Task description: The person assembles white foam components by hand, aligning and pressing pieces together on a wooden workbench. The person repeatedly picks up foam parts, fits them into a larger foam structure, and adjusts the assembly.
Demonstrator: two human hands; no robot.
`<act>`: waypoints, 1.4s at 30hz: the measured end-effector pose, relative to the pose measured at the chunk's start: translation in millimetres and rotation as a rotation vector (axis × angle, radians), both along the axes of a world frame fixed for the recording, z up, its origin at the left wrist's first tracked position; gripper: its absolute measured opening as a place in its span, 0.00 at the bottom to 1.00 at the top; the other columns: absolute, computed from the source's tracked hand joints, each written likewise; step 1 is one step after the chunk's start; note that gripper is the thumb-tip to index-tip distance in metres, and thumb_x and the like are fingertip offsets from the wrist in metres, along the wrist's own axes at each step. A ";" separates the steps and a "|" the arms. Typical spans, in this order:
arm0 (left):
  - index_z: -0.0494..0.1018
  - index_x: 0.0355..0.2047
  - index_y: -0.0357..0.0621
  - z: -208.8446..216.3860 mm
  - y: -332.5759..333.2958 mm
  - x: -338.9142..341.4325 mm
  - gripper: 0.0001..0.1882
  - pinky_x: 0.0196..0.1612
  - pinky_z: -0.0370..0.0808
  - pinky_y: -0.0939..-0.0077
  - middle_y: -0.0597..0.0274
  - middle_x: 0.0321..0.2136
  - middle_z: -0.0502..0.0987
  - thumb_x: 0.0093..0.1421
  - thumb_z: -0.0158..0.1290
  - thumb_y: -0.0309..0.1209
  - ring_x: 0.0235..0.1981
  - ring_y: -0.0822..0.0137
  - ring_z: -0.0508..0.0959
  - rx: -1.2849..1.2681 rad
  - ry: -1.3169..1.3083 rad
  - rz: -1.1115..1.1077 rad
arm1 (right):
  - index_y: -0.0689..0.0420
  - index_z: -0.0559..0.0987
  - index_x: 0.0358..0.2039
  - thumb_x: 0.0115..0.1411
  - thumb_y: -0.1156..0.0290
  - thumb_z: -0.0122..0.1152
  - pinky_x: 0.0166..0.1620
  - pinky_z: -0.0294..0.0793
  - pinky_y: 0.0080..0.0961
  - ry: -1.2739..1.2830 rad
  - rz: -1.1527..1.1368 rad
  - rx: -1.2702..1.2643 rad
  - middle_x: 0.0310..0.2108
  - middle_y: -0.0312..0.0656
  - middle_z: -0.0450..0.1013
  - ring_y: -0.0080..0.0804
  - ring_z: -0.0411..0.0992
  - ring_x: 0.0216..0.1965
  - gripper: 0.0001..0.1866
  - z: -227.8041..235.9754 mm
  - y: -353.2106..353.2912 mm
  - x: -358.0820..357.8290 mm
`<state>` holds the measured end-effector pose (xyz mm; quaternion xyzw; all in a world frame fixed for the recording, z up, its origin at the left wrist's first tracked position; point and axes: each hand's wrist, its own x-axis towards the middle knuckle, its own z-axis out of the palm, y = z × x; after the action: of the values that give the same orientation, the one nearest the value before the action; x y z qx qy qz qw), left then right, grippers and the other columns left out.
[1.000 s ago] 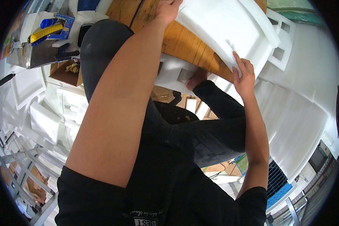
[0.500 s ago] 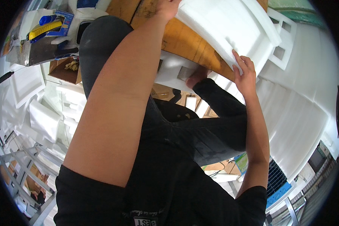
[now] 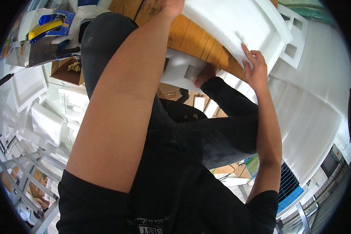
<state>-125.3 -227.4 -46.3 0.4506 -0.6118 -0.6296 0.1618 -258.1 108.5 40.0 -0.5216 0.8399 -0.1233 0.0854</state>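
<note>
- Head view: right hand (image 3: 256, 69) has a loosely open grip, fingers on the white foam tray (image 3: 218, 24)
- tray's over the wooden table (image 3: 197, 39)
- left hand (image 3: 173, 7) cropped, can't tell its grip

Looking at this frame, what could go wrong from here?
The white foam tray seems to reach past the right side of the wooden table, so pressing there might tip it. The right hand touches its near edge with fingers spread, so the tray could slip. Being soft-looking, its rim might dent under the fingertips.
</note>
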 end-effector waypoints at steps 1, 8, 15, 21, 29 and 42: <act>0.75 0.59 0.34 -2.5 -3.0 -1.9 0.32 0.61 0.71 0.64 0.50 0.55 0.80 0.72 0.49 0.53 0.56 0.56 0.78 0.008 0.002 -0.018 | 0.35 0.76 0.65 0.60 0.79 0.63 0.51 0.78 0.40 0.002 -0.002 0.009 0.47 0.51 0.74 0.49 0.76 0.45 0.34 -0.5 -0.2 -1.0; 0.76 0.56 0.31 20.9 10.6 1.1 0.35 0.61 0.72 0.66 0.49 0.53 0.80 0.63 0.63 0.51 0.55 0.57 0.78 -0.264 0.101 -0.024 | 0.31 0.77 0.64 0.61 0.77 0.67 0.46 0.79 0.36 0.075 -0.026 -0.004 0.44 0.48 0.75 0.43 0.78 0.41 0.33 -6.4 -9.7 -1.3; 0.76 0.55 0.31 18.0 12.0 0.2 0.36 0.59 0.74 0.67 0.49 0.52 0.81 0.50 0.75 0.37 0.53 0.57 0.79 -0.183 0.217 -0.048 | 0.29 0.77 0.64 0.61 0.73 0.67 0.52 0.78 0.39 0.108 -0.092 0.066 0.46 0.49 0.75 0.45 0.78 0.45 0.32 -7.4 -19.7 -0.2; 0.76 0.55 0.31 8.4 10.0 -2.6 0.38 0.59 0.74 0.66 0.47 0.50 0.82 0.49 0.76 0.40 0.52 0.54 0.80 -0.321 0.178 -0.040 | 0.27 0.77 0.63 0.61 0.72 0.67 0.53 0.78 0.39 0.072 -0.127 0.087 0.46 0.49 0.75 0.45 0.78 0.46 0.32 -9.5 -23.2 -6.0; 0.75 0.56 0.30 5.5 16.0 -1.3 0.39 0.60 0.74 0.64 0.46 0.51 0.81 0.49 0.75 0.41 0.53 0.54 0.80 -0.386 0.077 -0.010 | 0.26 0.78 0.62 0.61 0.70 0.67 0.53 0.78 0.37 0.083 -0.137 0.139 0.47 0.47 0.75 0.44 0.78 0.45 0.30 -16.6 -26.2 -8.2; 0.61 0.70 0.49 58.8 56.4 -14.2 0.43 0.71 0.58 0.47 0.44 0.66 0.66 0.56 0.66 0.32 0.69 0.44 0.62 -1.326 -0.290 -0.149 | 0.35 0.78 0.63 0.63 0.71 0.65 0.56 0.77 0.38 -0.110 -0.137 -0.329 0.53 0.48 0.74 0.44 0.74 0.55 0.28 13.0 -8.0 -42.8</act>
<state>-139.5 -171.0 12.5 0.2929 -0.9131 -0.0643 0.2762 -301.0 100.6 53.0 -0.4628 0.8359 -0.2930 0.0360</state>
